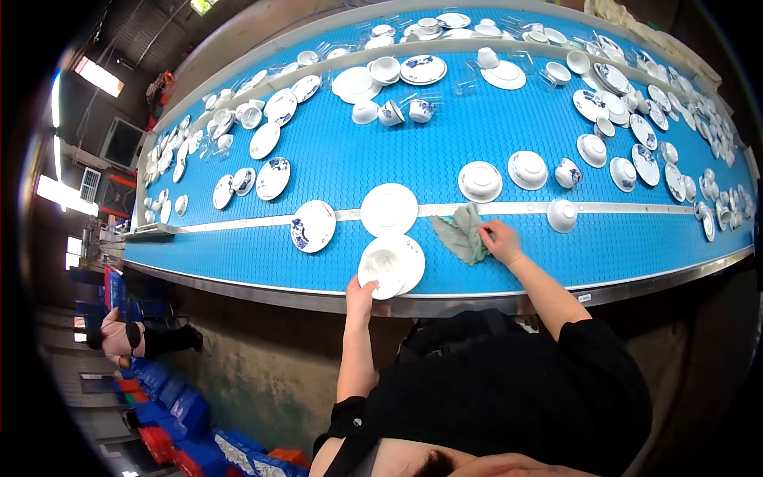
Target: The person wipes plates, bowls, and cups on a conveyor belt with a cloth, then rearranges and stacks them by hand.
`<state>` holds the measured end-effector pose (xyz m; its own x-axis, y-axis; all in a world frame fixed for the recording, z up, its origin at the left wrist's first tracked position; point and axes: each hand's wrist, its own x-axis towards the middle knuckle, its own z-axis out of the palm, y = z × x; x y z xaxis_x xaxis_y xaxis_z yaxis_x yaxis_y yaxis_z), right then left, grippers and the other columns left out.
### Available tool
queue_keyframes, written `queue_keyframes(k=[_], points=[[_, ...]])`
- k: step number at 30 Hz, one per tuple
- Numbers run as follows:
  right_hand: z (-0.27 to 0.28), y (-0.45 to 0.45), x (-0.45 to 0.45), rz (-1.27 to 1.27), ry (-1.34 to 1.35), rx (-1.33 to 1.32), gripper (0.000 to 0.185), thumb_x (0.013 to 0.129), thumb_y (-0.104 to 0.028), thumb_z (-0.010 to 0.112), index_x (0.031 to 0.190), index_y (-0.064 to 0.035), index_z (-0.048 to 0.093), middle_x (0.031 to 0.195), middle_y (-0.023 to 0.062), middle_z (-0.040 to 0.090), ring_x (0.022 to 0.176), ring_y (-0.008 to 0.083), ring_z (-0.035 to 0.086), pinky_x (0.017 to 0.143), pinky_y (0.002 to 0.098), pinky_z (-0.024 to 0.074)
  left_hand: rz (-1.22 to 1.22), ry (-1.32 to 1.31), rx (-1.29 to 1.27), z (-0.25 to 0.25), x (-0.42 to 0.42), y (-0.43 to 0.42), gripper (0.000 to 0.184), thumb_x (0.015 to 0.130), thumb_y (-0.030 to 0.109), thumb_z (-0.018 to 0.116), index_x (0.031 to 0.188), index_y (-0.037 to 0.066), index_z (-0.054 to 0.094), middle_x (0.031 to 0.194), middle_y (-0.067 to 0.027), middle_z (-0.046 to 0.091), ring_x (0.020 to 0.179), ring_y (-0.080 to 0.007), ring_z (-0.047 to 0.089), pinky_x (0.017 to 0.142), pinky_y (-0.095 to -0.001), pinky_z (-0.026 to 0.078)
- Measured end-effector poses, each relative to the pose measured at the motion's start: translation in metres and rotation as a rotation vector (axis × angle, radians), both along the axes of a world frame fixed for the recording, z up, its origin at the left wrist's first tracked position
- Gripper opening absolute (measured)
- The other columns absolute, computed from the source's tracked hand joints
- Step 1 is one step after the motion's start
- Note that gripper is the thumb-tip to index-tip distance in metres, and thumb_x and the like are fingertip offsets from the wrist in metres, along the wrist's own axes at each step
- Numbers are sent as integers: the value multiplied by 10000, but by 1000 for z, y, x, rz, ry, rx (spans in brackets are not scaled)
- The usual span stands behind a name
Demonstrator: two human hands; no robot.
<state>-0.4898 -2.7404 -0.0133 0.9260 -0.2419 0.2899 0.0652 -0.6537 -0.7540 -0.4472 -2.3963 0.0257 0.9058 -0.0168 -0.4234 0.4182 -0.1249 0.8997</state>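
My left hand (362, 292) is closed on the lower left edge of a white bowl (381, 269), whose inside faces up. That bowl overlaps a white plate (412, 262) on the blue surface. Just above lies another white plate (389, 209), across the metal strip. To the right, my right hand (501, 241) pinches the edge of a grey-green cloth (462, 235), which spreads over the surface and the strip. A plate with a blue pattern (312, 226) lies to the left.
Beyond the metal strip (493, 208) stand bowls (480, 182), patterned cups (567, 172) and stacked plates (423, 69). A metal edge (469, 305) runs close to my body. At the lower left are a person (123, 338) and blue and red crates (179, 409).
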Motion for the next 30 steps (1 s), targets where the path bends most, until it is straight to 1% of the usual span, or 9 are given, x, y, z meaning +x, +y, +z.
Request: queue_keyframes(k=[4, 7, 10, 16, 20, 22, 25, 27, 30], points=[[5, -5, 10, -132, 160, 269, 161, 801, -188, 601, 844, -34, 618, 750, 79, 616, 652, 200, 584, 596, 292, 453, 85, 103, -110, 54, 0, 18, 366, 729, 9, 510, 1086, -69, 505, 940, -141, 606, 825, -208, 606, 701, -295, 487], [45, -12, 23, -316, 263, 396, 172, 806, -175, 604, 840, -9, 626, 737, 37, 605, 700, 117, 544, 652, 249, 430, 131, -81, -75, 29, 0, 62, 377, 707, -2, 535, 1078, -68, 526, 964, -135, 605, 859, -196, 590, 752, -290, 469], [0, -48, 50, -351, 30, 298, 179, 805, -180, 603, 840, -5, 621, 744, 44, 611, 711, 111, 544, 651, 245, 425, 181, -140, 26, 9, 0, 103, 380, 691, -19, 541, 1067, -73, 536, 986, -133, 599, 890, -193, 578, 792, -294, 452], [-1, -27, 94, -394, 108, 87, 207, 797, -224, 596, 838, -23, 621, 788, 79, 621, 705, 150, 572, 640, 283, 449, 362, -11, 18, 12, 24, 145, 395, 703, -37, 516, 1096, -78, 504, 1007, -139, 588, 882, -195, 584, 772, -284, 462], [26, -35, 137, -446, -4, 139, 222, 796, -237, 596, 848, -24, 630, 794, 92, 625, 712, 157, 574, 643, 288, 448, 367, -133, 160, 15, 60, 146, 367, 716, -32, 505, 1080, -82, 502, 1005, -151, 582, 880, -206, 577, 783, -289, 449], [44, -57, 177, -379, -20, 234, 277, 797, -270, 588, 897, -15, 632, 817, 102, 638, 748, 233, 596, 702, 328, 458, 342, -129, 193, 0, 77, 159, 361, 712, -14, 507, 1068, -77, 505, 982, -139, 589, 870, -207, 569, 790, -287, 438], [46, -91, 253, -322, -79, 329, 278, 791, -272, 601, 877, -11, 643, 768, 73, 634, 684, 195, 582, 657, 307, 459, 251, -192, 404, -8, 84, 153, 371, 694, 31, 538, 1054, -54, 517, 981, -154, 586, 904, -257, 564, 812, -330, 436], [53, -104, 302, -268, 112, 547, 277, 790, -278, 612, 879, -17, 639, 773, 60, 629, 681, 161, 570, 652, 298, 458, 180, 5, 851, 2, 83, 138, 432, 677, 106, 577, 1090, -5, 514, 1065, -181, 547, 999, -305, 523, 905, -391, 370], [38, -120, 371, -251, 381, 770, 320, 796, -299, 617, 926, -7, 613, 841, 73, 626, 722, 173, 575, 650, 300, 459, 164, -158, 1016, -18, 67, 132, 526, 662, 165, 605, 1162, 49, 491, 1155, -196, 485, 1099, -329, 448, 980, -430, 266]])
